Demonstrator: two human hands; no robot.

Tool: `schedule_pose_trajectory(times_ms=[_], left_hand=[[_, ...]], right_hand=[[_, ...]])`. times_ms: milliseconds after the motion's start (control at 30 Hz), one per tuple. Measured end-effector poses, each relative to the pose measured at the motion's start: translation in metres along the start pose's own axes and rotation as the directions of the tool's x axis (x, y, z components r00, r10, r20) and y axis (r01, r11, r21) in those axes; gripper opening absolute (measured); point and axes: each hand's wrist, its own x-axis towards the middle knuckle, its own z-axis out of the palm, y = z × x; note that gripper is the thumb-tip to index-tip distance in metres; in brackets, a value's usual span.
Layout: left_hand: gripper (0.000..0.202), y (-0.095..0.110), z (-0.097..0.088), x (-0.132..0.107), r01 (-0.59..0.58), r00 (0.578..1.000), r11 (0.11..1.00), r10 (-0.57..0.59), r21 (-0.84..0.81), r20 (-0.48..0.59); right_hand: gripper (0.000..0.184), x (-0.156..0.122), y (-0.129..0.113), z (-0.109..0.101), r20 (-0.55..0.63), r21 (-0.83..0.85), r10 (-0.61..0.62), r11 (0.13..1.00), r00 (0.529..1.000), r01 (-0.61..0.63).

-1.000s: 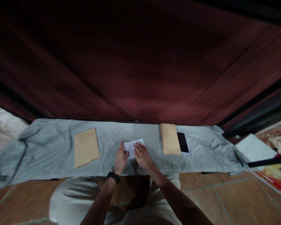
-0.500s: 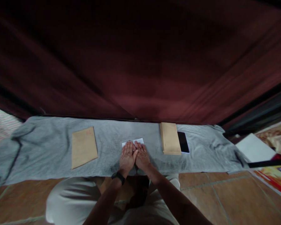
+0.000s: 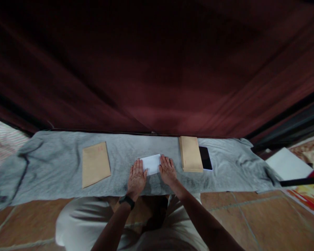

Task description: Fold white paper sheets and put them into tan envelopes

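Observation:
A small white sheet of paper (image 3: 151, 164), apparently folded, lies slightly tilted on the grey cloth (image 3: 68, 164) in front of me. My left hand (image 3: 137, 177) rests flat over its left edge, fingers stretched out, with a dark watch on the wrist. Over the right edge lies my right hand (image 3: 167, 170), also flat with its fingers extended. Neither hand grips anything. To the left is a single brown envelope (image 3: 96, 164) with faint red marks. A stack of brown envelopes (image 3: 192, 155) lies to the right of my right hand.
Partly under the envelope stack is a dark-screened phone (image 3: 206, 158). Behind the cloth-covered surface rises a dark red fabric wall (image 3: 157, 87). At the far right are a white sheet (image 3: 289, 163) and a red-yellow printed item (image 3: 308, 197). Below lies a tiled floor (image 3: 251, 212).
My hands were together over the middle of the paper. They have slid apart, left and right, to its two sides, uncovering the white surface between them.

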Motion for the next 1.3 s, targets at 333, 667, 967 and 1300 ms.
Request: schedule_pose_trajectory(times_ms=[333, 667, 967, 1300], left_hand=[[0.060, -0.003, -0.005, -0.001, -0.020, 0.999, 0.997, 0.018, 0.071, 0.036], [0.059, -0.005, -0.004, -0.002, -0.024, 0.999, 0.996, 0.021, 0.085, 0.038], [0.057, -0.007, -0.014, -0.016, 0.016, 1.000, 0.996, -0.018, 0.091, 0.017], [0.055, -0.009, -0.014, -0.021, 0.042, 0.999, 0.996, -0.041, 0.079, -0.010]], right_hand=[[0.049, 0.018, -0.048, -0.001, 0.046, 0.138, -0.149, 0.980, 0.988, 0.142], [0.048, 0.020, -0.042, 0.006, 0.083, 0.085, -0.188, 0.980, 0.979, 0.181], [0.052, 0.011, -0.006, 0.000, 0.019, 0.021, -0.014, 1.000, 1.000, 0.013], [0.037, 0.016, -0.015, -0.011, -0.010, 0.129, 0.301, 0.946, 0.953, -0.298]])
